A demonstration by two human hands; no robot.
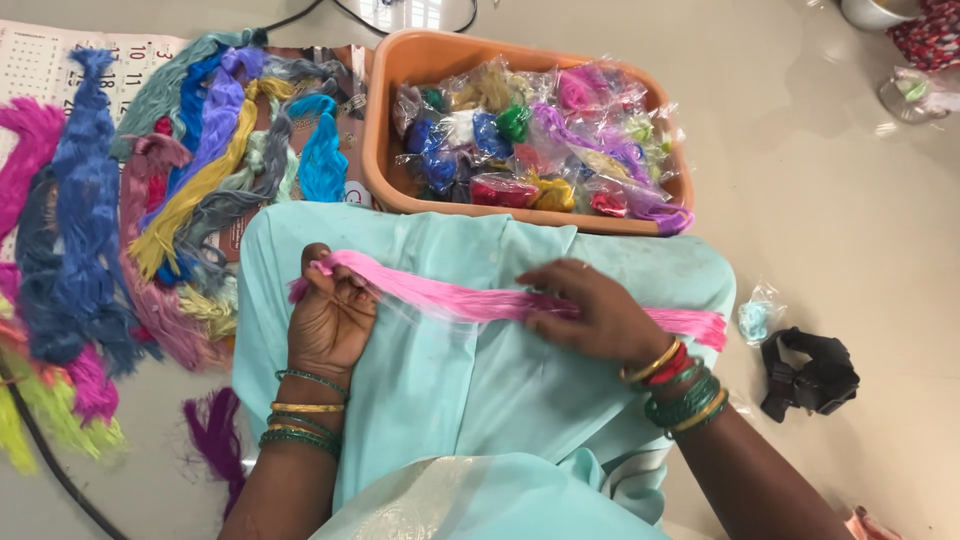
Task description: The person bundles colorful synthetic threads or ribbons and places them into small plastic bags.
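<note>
Where the frame is nearest, at lower centre, a pale teal cloth (450, 380) is spread over the lap, and a pink skein (480, 300) is stretched across it from centre left to right. One end is clamped in the closed fist of the left hand (330, 320); the right hand (590, 310) is laid over the strands with fingers curled, pinching them lightly. The step in hand is judged to be the smoothing and straightening of the skein. The next move would call for steady tension at the fist while the strands are drawn evenly, so that none are snagged or tangled. Further up, an orange tub (400, 190) filled with small bagged threads is seen at upper centre. At the left, loose skeins (90, 220) in blue, yellow, purple and pink are laid over a calendar sheet (40, 60). A black strap (810, 375) is seen at the right on the glossy grey floor (850, 200).
</note>
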